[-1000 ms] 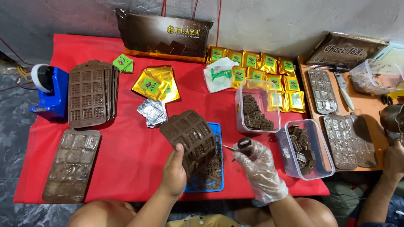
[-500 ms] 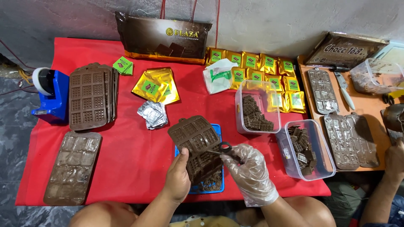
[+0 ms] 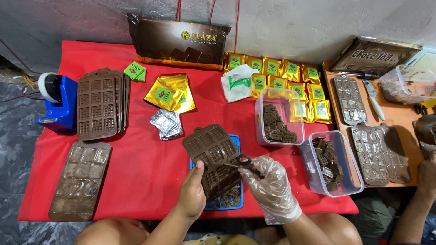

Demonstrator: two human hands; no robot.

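Note:
My bare left hand (image 3: 192, 194) grips the lower left edge of a brown flexible chocolate mould (image 3: 210, 153) and holds it tilted above a blue tray (image 3: 237, 144). My right hand (image 3: 271, 190), in a clear plastic glove, holds small black scissors (image 3: 245, 164) against the mould's right edge. Dark chocolate scraps (image 3: 230, 199) lie on the tray under the mould. The mould hides most of the tray.
A stack of brown moulds (image 3: 101, 102), a filled mould (image 3: 81, 179) and a blue tape dispenser (image 3: 55, 97) sit at the left. Two clear tubs of chocolate pieces (image 3: 274, 119) (image 3: 330, 164) and gold packets (image 3: 290, 76) stand at the right. Another person's hand (image 3: 427, 178) is at the far right.
My gloved right hand has moved left from beside the mould onto its right edge with the scissors. The mould has shifted slightly right and turned flatter.

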